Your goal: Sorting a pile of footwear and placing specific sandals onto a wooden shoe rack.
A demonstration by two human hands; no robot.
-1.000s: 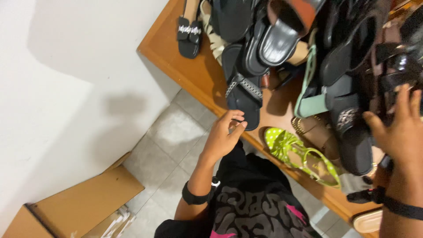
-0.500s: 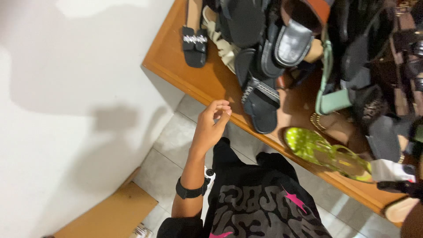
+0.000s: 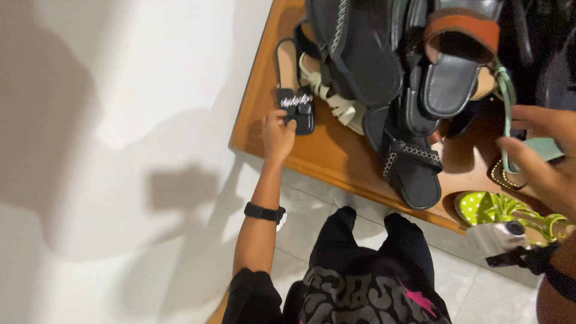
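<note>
The left hand [image 3: 277, 135] touches the toe of a black sandal [image 3: 296, 103] lying at the corner of the wooden shelf [image 3: 336, 157], fingers bent on it, while the right hand [image 3: 543, 157] pinches a green strap [image 3: 507, 99], keeping it lifted from the pile.

The shelf [image 3: 336, 157] was warm orange-brown wood. At its left edge lay a black sandal [image 3: 296, 107] with a sparkling silver strap, and beside it a cream strappy sandal [image 3: 336, 102]. Toward the front edge sat a black slide [image 3: 413, 170] with silver-studded trim, and at the front right corner a lime-green, pale-dotted sandal [image 3: 498, 210].
</note>
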